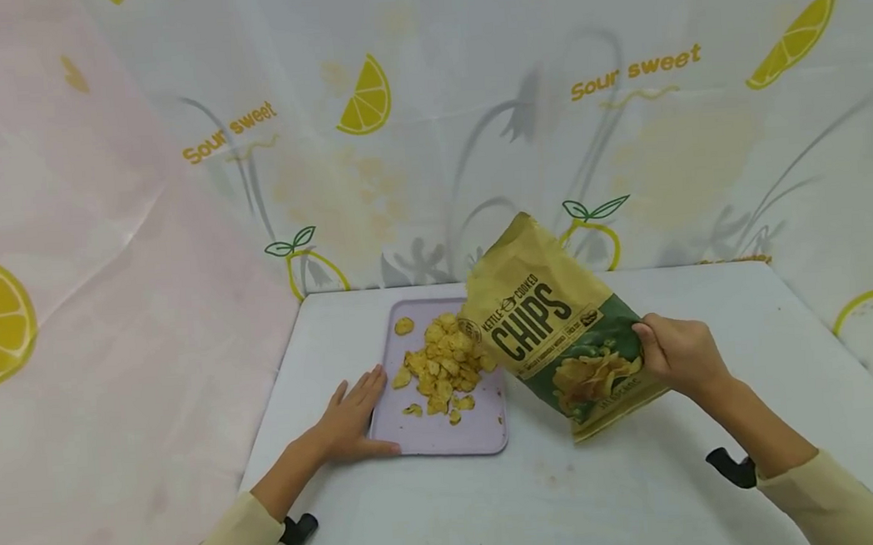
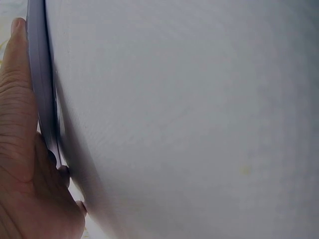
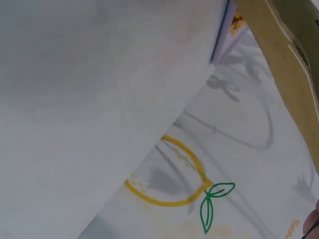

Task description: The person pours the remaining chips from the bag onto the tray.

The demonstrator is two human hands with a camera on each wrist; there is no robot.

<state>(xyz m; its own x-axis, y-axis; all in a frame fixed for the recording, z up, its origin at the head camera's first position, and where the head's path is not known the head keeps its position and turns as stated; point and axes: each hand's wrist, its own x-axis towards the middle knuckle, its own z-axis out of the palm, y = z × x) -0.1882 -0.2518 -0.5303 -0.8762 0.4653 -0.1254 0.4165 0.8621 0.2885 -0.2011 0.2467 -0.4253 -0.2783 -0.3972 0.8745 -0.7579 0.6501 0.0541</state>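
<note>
In the head view, a lilac tray [image 1: 447, 443] lies on the table with a heap of potato chips [image 1: 445, 355] on it. My left hand [image 1: 348, 424] rests at the tray's left front corner, fingers spread along the left edge and thumb by the front edge. The left wrist view shows that hand [image 2: 20, 164] against the tray's side [image 2: 42, 74]. My right hand [image 1: 682, 353] grips the bottom end of a yellow and green chip bag [image 1: 552, 324]. The bag tilts, its top end over the tray's right side. Its opening is hidden.
The white table [image 1: 570, 498] ends at a cloth backdrop [image 1: 436, 139] printed with lemons. More cloth hangs at the left and right. A black wrist strap piece [image 1: 300, 531] shows at the left wrist, another [image 1: 732, 467] at the right.
</note>
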